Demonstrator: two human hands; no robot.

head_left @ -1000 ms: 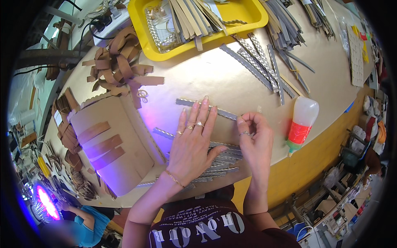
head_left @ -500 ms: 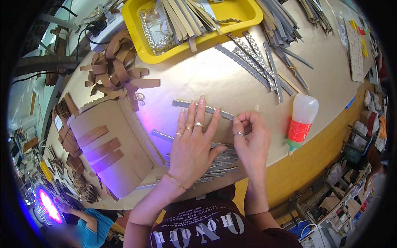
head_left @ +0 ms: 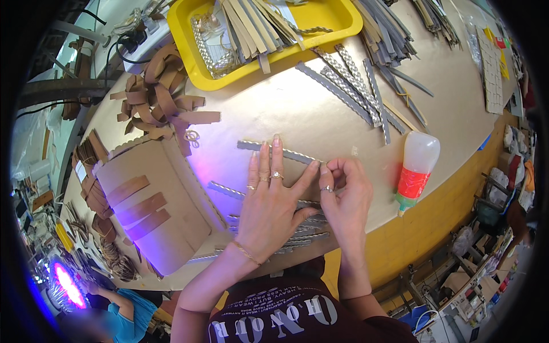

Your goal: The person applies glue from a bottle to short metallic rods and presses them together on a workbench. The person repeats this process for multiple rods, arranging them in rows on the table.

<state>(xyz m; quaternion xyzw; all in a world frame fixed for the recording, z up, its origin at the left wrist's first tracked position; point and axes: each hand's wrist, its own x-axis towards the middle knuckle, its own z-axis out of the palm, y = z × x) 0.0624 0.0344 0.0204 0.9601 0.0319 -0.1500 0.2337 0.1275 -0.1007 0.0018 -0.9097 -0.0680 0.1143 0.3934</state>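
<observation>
Left hand (head_left: 269, 208) lies flat, pressing the scalloped silver strip (head_left: 286, 153) down; right hand (head_left: 346, 197) pinches its end, just left of the glue bottle (head_left: 416, 171).

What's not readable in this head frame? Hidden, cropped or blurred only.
- Head view: the left hand lies flat over the silver strips, hiding their middle and whatever it presses.
- Right hand: its fingers curl over the end of the scalloped strip, so the grip is unclear.
- Yellow tray: far side cut by the top edge.
- Person in blue: blurred at the rim.
</observation>
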